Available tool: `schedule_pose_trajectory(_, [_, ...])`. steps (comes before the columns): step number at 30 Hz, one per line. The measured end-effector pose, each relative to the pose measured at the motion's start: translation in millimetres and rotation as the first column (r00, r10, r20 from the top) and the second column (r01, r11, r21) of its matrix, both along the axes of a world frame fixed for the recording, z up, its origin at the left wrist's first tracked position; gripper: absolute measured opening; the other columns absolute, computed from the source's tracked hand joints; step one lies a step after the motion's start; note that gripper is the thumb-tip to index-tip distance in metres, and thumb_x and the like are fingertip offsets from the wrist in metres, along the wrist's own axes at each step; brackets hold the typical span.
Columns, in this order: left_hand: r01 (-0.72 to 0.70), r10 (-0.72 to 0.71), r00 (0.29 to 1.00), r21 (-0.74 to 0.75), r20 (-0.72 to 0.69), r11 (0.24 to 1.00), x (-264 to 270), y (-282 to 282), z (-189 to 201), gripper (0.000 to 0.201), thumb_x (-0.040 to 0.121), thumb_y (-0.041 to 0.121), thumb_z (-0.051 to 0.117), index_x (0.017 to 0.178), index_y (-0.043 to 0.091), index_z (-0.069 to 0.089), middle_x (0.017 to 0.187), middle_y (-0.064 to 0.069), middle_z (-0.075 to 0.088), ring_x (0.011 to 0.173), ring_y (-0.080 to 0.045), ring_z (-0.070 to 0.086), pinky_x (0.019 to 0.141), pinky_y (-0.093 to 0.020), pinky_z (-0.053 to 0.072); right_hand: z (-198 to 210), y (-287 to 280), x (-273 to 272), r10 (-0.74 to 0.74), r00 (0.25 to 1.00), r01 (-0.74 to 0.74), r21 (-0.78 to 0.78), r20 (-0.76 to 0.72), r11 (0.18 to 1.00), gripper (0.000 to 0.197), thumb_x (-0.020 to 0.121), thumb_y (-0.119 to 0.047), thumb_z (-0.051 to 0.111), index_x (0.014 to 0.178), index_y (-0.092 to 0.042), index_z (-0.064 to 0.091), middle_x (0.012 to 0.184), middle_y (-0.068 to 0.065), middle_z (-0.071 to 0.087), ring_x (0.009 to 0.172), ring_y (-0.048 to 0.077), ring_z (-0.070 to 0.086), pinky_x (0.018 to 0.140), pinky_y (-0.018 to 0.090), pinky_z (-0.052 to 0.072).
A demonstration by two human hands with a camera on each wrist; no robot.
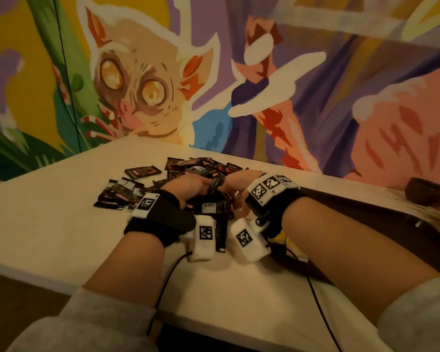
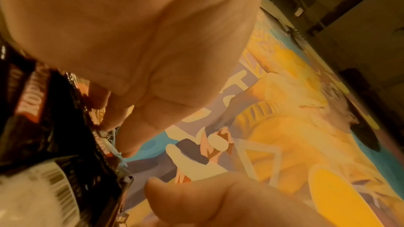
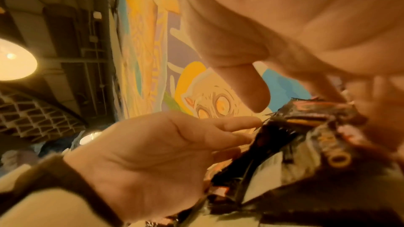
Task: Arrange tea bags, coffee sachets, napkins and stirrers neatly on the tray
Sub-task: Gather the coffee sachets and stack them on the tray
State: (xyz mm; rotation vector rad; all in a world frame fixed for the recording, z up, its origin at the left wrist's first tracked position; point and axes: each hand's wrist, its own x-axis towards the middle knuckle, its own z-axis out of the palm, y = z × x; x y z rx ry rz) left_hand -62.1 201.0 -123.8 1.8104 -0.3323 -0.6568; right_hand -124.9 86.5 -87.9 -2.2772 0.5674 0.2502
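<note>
Sachets: a heap of small black foil sachets with red and orange print [image 1: 198, 171] lies at the centre of the head view, spread toward the upper left; loose ones sit apart, one flat black packet [image 1: 142, 171] alone at the heap's upper-left edge.
Held bundle: a gathered stack of the black sachets [image 3: 290, 146] stands between both hands at the frame's middle, with its ends uneven in the right wrist view.
Left hand: the left hand [image 1: 186, 185] has its fingers [image 3: 236, 122] stretched almost straight against the side of the bundle, pressing, not wrapping; the thumb is not visible around it.
Right hand: the right hand [image 1: 235, 180] bends down over the bundle from the right; its fingers [image 3: 244, 85] curl onto the packets, apparently pinching them, though blur hides the contact.
Desk: the pale, smooth-topped desk [image 1: 48, 224] carries the heap; its bare surface fills the lower left.
Tray: none is identifiable in any view; tea bags, napkins and stirrers are also not visible.
Surroundings: a painted mural of a wide-eyed creature [image 1: 137, 82] covers the wall at the top; a dark round bowl [image 1: 426, 191] sits at the right edge.
Step in hand, as judged: squaring sachets into one even stack.
Doing it well: probably tap the bundle's long edge on the desk, both palms flat on its sides, as slick foil slips easily.
</note>
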Motion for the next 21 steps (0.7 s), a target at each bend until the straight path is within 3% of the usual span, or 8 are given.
schedule_pose_trajectory(5, [0.028, -0.041, 0.993, -0.119, -0.112, 0.993, -8, -3, -1, 0.060, 0.085, -0.018, 0.030, 0.121, 0.018, 0.061, 0.127, -0.021, 0.056, 0.115, -0.038, 0.055, 0.100, -0.050, 0.045, -17, -20, 9, -0.119, 0.990, 0.105, 0.184, 0.069, 0.977, 0.048, 0.086, -0.013, 0.060, 0.132, -0.003, 0.048, 0.139, 0.018, 0.047, 0.126, 0.033, 0.048, 0.103, 0.046, 0.043])
schedule_pose_trajectory(7, [0.052, -0.075, 0.985, -0.152, -0.154, 0.987, -11, -5, 0, 0.059, 0.084, -0.019, 0.029, 0.121, 0.014, 0.061, 0.125, -0.023, 0.057, 0.114, -0.039, 0.056, 0.101, -0.053, 0.044, -34, -34, 27, -0.123, 0.990, 0.106, 0.226, 0.064, 0.968, 0.050, 0.084, -0.016, 0.061, 0.131, -0.003, 0.049, 0.139, 0.017, 0.047, 0.126, 0.033, 0.048, 0.104, 0.047, 0.042])
schedule_pose_trajectory(9, [0.062, -0.095, 0.979, -0.184, -0.179, 0.981, -13, -6, 1, 0.056, 0.084, -0.020, 0.027, 0.112, 0.012, 0.063, 0.121, -0.023, 0.060, 0.109, -0.039, 0.058, 0.097, -0.052, 0.047, -25, -14, 15, -0.147, 0.985, 0.124, 0.228, 0.086, 0.966, 0.047, 0.088, -0.015, 0.059, 0.131, -0.001, 0.049, 0.138, 0.018, 0.047, 0.127, 0.033, 0.047, 0.105, 0.046, 0.040])
schedule_pose_trajectory(11, [0.045, -0.087, 0.976, -0.203, -0.200, 0.978, -14, -7, 1, 0.051, 0.086, -0.020, 0.026, 0.103, 0.011, 0.062, 0.117, -0.022, 0.060, 0.105, -0.037, 0.059, 0.093, -0.048, 0.049, -14, 0, 4, -0.109, 0.993, 0.105, 0.094, 0.036, 0.990, 0.043, 0.094, -0.016, 0.049, 0.135, -0.003, 0.045, 0.139, 0.015, 0.047, 0.128, 0.031, 0.046, 0.107, 0.040, 0.038])
schedule_pose_trajectory(14, [0.015, -0.065, 0.973, -0.220, -0.222, 0.975, -15, -7, 2, 0.045, 0.088, -0.017, 0.027, 0.096, 0.009, 0.063, 0.113, -0.020, 0.061, 0.106, -0.036, 0.058, 0.097, -0.048, 0.046, -1, 5, 4, -0.138, 0.987, 0.146, -0.103, 0.083, 0.984, 0.043, 0.101, -0.022, 0.034, 0.140, -0.005, 0.039, 0.138, 0.014, 0.047, 0.128, 0.028, 0.045, 0.104, 0.034, 0.035])
schedule_pose_trajectory(17, [-0.019, -0.037, 0.976, -0.247, -0.217, 0.969, -14, -9, -1, 0.042, 0.090, -0.015, 0.030, 0.106, 0.007, 0.062, 0.108, -0.016, 0.062, 0.104, -0.031, 0.057, 0.096, -0.044, 0.045, -7, 2, 5, -0.108, 0.992, 0.110, -0.024, 0.065, 0.994, 0.042, 0.100, -0.023, 0.039, 0.138, -0.005, 0.040, 0.138, 0.013, 0.047, 0.124, 0.029, 0.048, 0.104, 0.036, 0.039])
schedule_pose_trajectory(19, [-0.041, -0.011, 0.980, -0.258, -0.197, 0.965, -17, -7, 2, 0.039, 0.091, -0.012, 0.037, 0.120, 0.005, 0.058, 0.118, -0.015, 0.061, 0.111, -0.027, 0.054, 0.094, -0.040, 0.045, -17, -5, 12, -0.113, 0.991, 0.111, 0.038, 0.076, 0.993, 0.042, 0.099, -0.024, 0.042, 0.136, -0.005, 0.044, 0.133, 0.012, 0.050, 0.118, 0.028, 0.050, 0.103, 0.038, 0.041])
schedule_pose_trajectory(21, [-0.059, 0.006, 0.980, -0.265, -0.198, 0.963, -18, -6, 2, 0.036, 0.092, -0.005, 0.046, 0.126, 0.004, 0.055, 0.124, -0.015, 0.060, 0.117, -0.026, 0.053, 0.090, -0.039, 0.047, -27, -9, 16, -0.174, 0.981, 0.142, 0.293, 0.084, 0.946, 0.042, 0.093, -0.012, 0.052, 0.133, -0.002, 0.046, 0.130, 0.015, 0.053, 0.101, 0.025, 0.057, 0.093, 0.038, 0.049])
